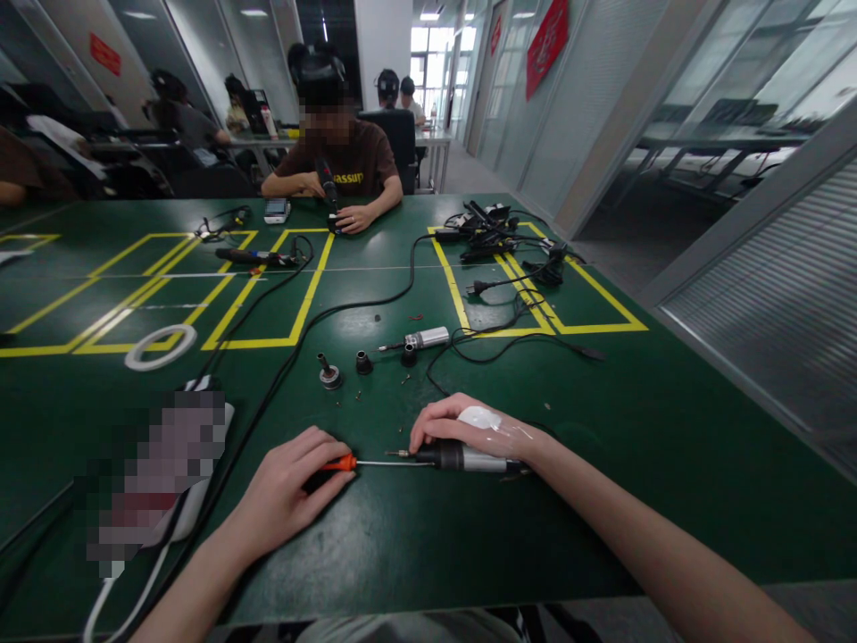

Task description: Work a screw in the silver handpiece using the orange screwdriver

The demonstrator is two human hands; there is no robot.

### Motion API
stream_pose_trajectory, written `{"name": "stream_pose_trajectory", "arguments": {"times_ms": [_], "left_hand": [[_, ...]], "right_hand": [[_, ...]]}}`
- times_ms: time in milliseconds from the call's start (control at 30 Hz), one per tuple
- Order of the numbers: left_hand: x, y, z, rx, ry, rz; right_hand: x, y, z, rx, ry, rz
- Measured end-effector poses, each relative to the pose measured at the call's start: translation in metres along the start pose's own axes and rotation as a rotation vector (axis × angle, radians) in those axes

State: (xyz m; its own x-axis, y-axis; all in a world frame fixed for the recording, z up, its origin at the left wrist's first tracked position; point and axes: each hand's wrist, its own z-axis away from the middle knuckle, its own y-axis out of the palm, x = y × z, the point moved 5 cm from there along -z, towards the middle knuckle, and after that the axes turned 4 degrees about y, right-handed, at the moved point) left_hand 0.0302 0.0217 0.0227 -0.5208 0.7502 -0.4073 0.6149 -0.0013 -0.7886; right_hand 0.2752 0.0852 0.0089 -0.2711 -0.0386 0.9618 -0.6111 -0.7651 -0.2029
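1. Green tabletop (622, 384) spans the work area; yellow tape rectangles (312, 288) divide its far part, apparently to mark out separate zones.
2. At the left, a white ring (161, 347) lies flat, apart from both hands.
3. Left hand (287, 473): thumb and fingertips pinch the orange handle of a screwdriver (347, 463); the other fingers curl close together. The shaft points right, nearly level with the table. Holding the handle near its shaft end likely steadies the direction of the shaft.
4. Beyond the hands, from left to right: a metal nozzle-like part (329, 377), two small black fittings (363, 363) and a silver cylinder (428, 338). Their spacing probably keeps each piece easy to pick out.
5. Right hand (478, 429): bent fingers sit close together over a silver-and-black tool (483, 460), tips at its black front section. Thumb contact cannot be told. The hand's position likely limits rolling. The tool lies lengthwise, front end left; the screwdriver's shaft reaches its near side, contact unclear.
6. Farther right, black cables (486, 234) lie heaped beyond the hands, presumably grouped to contain loose lengths.
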Motion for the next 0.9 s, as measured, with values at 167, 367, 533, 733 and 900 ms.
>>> {"name": "stream_pose_trajectory", "arguments": {"times_ms": [167, 367, 533, 733, 900], "left_hand": [[0.001, -0.0026, 0.0009, -0.032, 0.028, -0.033], [0.0026, -0.003, 0.0019, -0.028, 0.035, -0.051], [0.0021, -0.0003, 0.0035, 0.005, -0.015, -0.014], [0.0022, 0.0006, 0.0053, 0.026, -0.088, 0.049], [0.0018, -0.0026, 0.0017, -0.016, -0.013, 0.022]], "right_hand": [[-0.0006, 0.0001, 0.0, 0.003, -0.002, -0.001], [-0.0013, -0.0004, -0.0007, -0.002, -0.008, 0.006], [-0.001, 0.0001, -0.0011, 0.002, -0.003, 0.005], [0.0011, 0.0003, -0.0001, 0.005, -0.001, -0.006], [0.0024, -0.0002, -0.0002, -0.006, 0.005, 0.0]]}}
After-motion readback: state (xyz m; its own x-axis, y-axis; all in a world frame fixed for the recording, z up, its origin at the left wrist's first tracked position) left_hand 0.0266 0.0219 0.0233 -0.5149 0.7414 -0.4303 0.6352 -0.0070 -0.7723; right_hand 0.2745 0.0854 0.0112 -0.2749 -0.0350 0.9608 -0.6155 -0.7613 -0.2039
